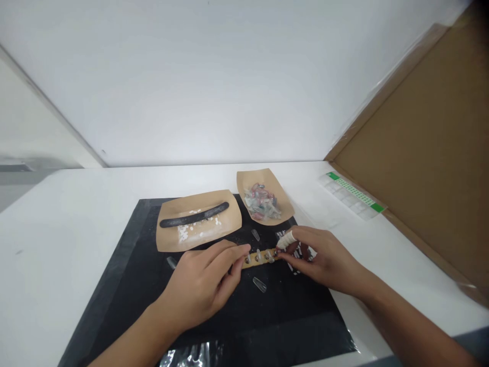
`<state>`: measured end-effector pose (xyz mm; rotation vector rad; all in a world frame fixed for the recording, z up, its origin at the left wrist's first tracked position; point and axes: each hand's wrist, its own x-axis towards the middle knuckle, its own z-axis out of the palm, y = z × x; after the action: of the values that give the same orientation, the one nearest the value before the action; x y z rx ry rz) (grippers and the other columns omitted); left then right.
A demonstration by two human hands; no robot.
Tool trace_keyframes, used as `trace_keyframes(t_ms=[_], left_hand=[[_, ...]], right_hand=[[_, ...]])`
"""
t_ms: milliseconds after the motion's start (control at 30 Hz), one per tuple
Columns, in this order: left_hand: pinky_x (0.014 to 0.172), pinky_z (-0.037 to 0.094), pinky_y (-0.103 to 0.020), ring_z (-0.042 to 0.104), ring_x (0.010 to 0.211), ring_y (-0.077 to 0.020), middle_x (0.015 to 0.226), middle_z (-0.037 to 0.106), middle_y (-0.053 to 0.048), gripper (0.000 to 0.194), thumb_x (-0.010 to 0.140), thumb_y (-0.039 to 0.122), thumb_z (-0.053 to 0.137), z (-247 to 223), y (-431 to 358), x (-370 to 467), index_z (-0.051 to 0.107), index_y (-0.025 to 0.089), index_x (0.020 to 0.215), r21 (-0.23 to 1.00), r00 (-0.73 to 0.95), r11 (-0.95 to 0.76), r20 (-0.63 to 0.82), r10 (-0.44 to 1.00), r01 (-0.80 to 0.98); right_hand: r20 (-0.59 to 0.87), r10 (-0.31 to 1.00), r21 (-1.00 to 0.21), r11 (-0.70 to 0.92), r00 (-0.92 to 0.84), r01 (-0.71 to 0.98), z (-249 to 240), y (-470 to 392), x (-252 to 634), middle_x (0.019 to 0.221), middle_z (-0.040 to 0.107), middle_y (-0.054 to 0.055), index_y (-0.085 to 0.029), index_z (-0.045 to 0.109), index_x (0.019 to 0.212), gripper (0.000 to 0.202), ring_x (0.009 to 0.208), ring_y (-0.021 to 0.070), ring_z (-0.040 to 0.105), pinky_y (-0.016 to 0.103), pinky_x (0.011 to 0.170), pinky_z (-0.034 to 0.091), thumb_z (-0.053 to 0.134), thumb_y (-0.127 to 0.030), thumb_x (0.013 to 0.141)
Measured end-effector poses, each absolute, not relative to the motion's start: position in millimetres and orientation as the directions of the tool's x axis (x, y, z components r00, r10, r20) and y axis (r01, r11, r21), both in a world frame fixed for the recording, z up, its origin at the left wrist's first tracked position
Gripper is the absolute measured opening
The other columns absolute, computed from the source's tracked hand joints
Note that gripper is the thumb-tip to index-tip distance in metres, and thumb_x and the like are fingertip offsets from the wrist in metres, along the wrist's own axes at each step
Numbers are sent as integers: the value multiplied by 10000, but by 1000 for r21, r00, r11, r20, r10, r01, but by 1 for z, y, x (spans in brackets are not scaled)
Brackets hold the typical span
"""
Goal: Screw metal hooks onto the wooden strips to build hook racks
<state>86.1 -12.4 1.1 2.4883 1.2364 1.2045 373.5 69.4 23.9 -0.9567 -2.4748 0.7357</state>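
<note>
A narrow yellowish strip (pixel 262 257) with several small metallic studs and clear nail tips on it lies across the black mat (pixel 275 316). My left hand (pixel 210 272) is closed at the strip's left end, its thumb and index finger pinching there. At the right end, my right hand (pixel 317 257) pinches the strip's tip between thumb and fingers; one finger wears a white wrap (pixel 286 240). Loose clear nail tips rest on the mat, one below the strip (pixel 260 284), one above it (pixel 255 235) and one left of my left hand (pixel 171 262).
A cardboard tray (pixel 166 239) with a black nail file (pixel 194 217) and white bits sits at the back left. Another tray (pixel 280 191) holds a pile of nail tips. A clear case with green labels (pixel 353 195) lies beside a cardboard panel (pixel 428 153) at right.
</note>
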Motion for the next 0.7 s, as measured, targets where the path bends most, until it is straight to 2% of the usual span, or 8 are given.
trace_keyframes(t_ms=[533, 700], left_hand=[[853, 664, -293, 778, 1006, -168, 1164, 788, -89, 317, 1067, 127, 567, -1, -12, 83, 607, 150, 1381, 407, 374, -665, 591, 715, 627], [810, 665, -290, 778, 978, -165, 1152, 787, -75, 322, 1056, 129, 579, -1, -13, 84, 603, 162, 1376, 415, 360, -652, 588, 724, 635]], right_hand=[[187, 697, -549, 658, -692, 515, 17, 69, 375, 789, 651, -12, -220, 658, 957, 85, 637, 111, 598, 215, 572, 449, 657, -278, 1018], [187, 697, -538, 662, -692, 522, 18, 70, 375, 773, 660, -8, -222, 663, 944, 128, 627, 120, 591, 226, 565, 454, 655, -319, 1027]])
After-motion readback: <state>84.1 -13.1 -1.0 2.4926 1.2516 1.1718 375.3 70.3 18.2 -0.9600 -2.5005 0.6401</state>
